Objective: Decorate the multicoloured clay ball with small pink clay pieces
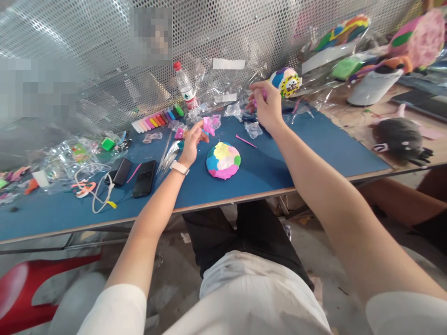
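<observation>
The colour-patched disc (223, 160) lies near the front edge of the blue surface (331, 153), its visible top covered in yellow, white, blue, green and pink, so the covering looks well advanced; its underside is hidden. What seems left is the pink material off the disc: the left hand (191, 145) pinches a pink packet (211, 124) at its fingertips, and the right hand (268, 106), towards the back edge, has its fingers curled round a pink lump (260, 97). Counted, there is one disc, one red-capped bottle (185, 86) by the back edge, one black phone (144, 179) near the front edge, and two thin pink sticks (246, 141), one right of the disc, one beside the phone. The clear wrappers (234, 110) overlap too much to count.
</observation>
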Demonstrator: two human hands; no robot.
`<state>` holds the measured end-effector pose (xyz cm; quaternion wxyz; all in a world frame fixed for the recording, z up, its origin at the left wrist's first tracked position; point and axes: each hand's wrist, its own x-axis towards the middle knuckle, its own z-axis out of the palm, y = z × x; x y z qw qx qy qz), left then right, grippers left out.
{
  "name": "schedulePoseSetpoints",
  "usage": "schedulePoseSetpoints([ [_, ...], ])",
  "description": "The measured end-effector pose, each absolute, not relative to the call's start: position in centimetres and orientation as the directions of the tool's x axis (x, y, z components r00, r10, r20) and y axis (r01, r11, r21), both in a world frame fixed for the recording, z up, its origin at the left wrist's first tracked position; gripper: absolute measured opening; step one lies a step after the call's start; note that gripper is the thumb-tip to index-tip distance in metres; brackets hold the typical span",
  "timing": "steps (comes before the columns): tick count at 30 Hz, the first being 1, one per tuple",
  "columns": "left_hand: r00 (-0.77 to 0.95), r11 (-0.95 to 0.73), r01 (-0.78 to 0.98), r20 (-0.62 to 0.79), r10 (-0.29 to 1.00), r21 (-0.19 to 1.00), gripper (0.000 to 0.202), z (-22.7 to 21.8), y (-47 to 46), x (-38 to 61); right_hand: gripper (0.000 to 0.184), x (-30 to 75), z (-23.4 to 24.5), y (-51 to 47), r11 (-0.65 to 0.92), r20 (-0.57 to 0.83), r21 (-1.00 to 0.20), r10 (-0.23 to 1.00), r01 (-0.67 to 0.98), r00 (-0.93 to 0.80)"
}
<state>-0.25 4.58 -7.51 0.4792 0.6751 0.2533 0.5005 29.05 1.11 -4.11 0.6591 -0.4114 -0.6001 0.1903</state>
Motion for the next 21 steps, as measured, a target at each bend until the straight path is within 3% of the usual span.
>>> schedulePoseSetpoints([
  [3,0.438,-0.268,-0.257,0.359,0.824,0.929,0.066,-7.4,3.3,0.9,0.056,26.1,-3.4,-0.6,0.641,0.753,-0.651,0.615,0.406,0.234],
  [6,0.458,-0.109,-0.34,0.265,0.849,0.934,0.063,-6.2,1.6,1.7,0.06,22.6,-3.4,-1.7,0.733,0.871,-0.408,0.491,0.544,-0.007],
  [11,0.532,0.163,-0.455,0.121,0.838,0.876,0.075,-4.6,-0.3,1.9,0.06,20.5,-5.3,-0.5,0.748,0.812,-0.204,0.489,0.631,-0.318],
  [16,0.542,0.284,-0.411,-0.018,0.84,0.866,0.078,-4.3,-1.0,2.0,0.063,21.2,-6.5,0.9,0.739,0.756,-0.229,0.545,0.633,-0.362],
  [21,0.548,0.188,-0.358,0.043,0.835,0.915,0.081,-5.1,-0.4,2.2,0.062,21.6,-6.6,0.5,0.76,0.744,-0.355,0.582,0.544,-0.329],
])
